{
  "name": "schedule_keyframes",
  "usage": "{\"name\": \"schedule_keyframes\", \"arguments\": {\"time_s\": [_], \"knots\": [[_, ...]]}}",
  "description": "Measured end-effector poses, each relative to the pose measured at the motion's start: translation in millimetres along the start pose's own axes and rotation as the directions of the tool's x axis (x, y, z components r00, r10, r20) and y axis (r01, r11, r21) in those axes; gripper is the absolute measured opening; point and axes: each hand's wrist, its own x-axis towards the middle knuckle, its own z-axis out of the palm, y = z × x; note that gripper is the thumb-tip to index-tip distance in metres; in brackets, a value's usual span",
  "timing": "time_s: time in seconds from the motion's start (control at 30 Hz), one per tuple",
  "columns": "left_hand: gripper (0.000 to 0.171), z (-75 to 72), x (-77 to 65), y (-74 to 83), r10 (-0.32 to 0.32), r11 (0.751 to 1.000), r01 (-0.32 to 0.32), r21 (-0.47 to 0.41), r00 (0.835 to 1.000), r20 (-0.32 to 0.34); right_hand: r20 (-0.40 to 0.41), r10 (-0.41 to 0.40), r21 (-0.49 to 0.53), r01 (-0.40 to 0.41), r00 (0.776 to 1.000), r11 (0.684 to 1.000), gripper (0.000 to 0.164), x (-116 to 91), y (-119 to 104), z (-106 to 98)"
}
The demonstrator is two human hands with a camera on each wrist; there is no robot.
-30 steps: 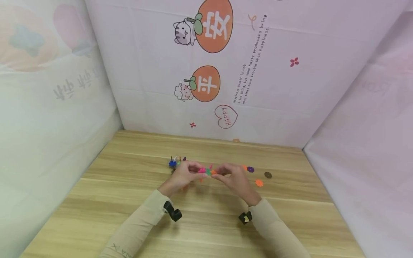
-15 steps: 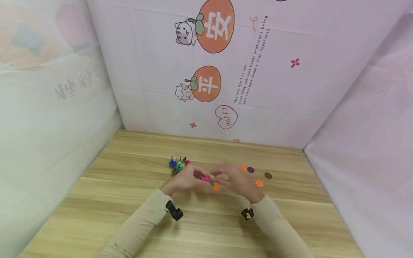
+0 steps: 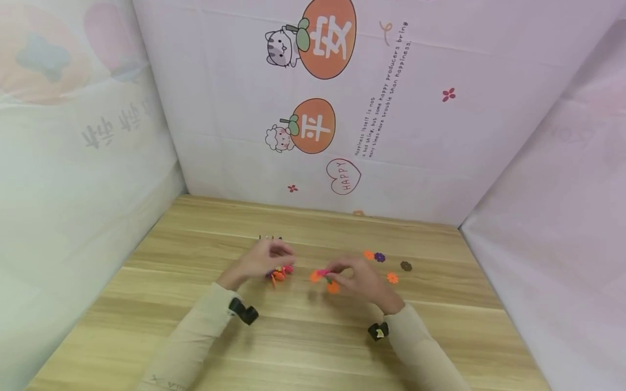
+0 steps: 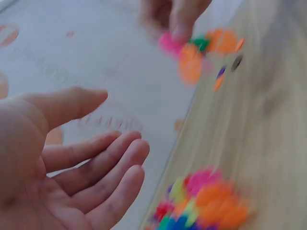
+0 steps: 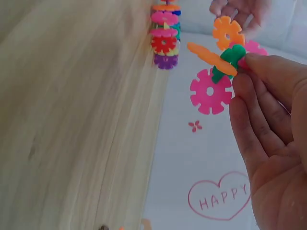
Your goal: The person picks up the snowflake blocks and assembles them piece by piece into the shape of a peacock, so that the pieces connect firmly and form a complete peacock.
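Note:
Between thumb and fingers, my right hand [image 3: 359, 279] pinches a small group of interlocking flower-shaped building discs. In the right wrist view a green disc [image 5: 233, 55] forms its middle, with orange discs [image 5: 223, 29] and pink discs [image 5: 197, 91] slotted around it. My left hand [image 3: 261, 258] has let its fingers spread loosely and holds nothing, as its palm [image 4: 29, 201] shows in the left wrist view. Below that hand, a bigger cluster of joined discs [image 3: 279, 275] in orange, pink, purple and other colours rests on the table, partly covered by the hand in the head view.
Several loose discs lie flat to the right of my right hand: orange ones [image 3: 393, 280], a purple one [image 3: 380, 259] and a brown one [image 3: 406, 266]. The wooden table [image 3: 303, 347] meets printed cloth walls [image 3: 230, 136] at the back and sides.
Both hands were on the small disc group together. My left hand has released it and moved left over the big cluster, while my right hand now holds the group alone.

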Motion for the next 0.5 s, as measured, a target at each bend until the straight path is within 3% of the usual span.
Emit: {"name": "schedule_keyframes", "arguments": {"time_s": [0.13,0.23,0.37,0.5], "knots": [[0.034,-39.0,-6.3,-20.5,-0.114,0.993,0.114,-0.008,0.977,-0.178,-0.110,0.013,0.006,-0.013,0.994,1.000,0.015,-9,8,-10],[0.033,-56.3,-7.6,-38.2,-0.176,0.984,0.176,-0.021,0.955,-0.237,-0.160,0.011,0.025,-0.007,0.987,1.000,0.016,-13,12,-16],[0.032,-64.7,-5.1,-53.7,-0.258,0.966,0.249,-0.074,0.949,-0.182,-0.172,0.045,0.036,-0.040,0.984,0.999,0.013,-15,14,-19],[0.030,-62.5,0.7,-60.4,-0.317,0.943,0.303,-0.138,0.944,-0.094,-0.176,0.027,0.042,-0.020,0.984,0.999,0.016,-15,17,-17]]}}
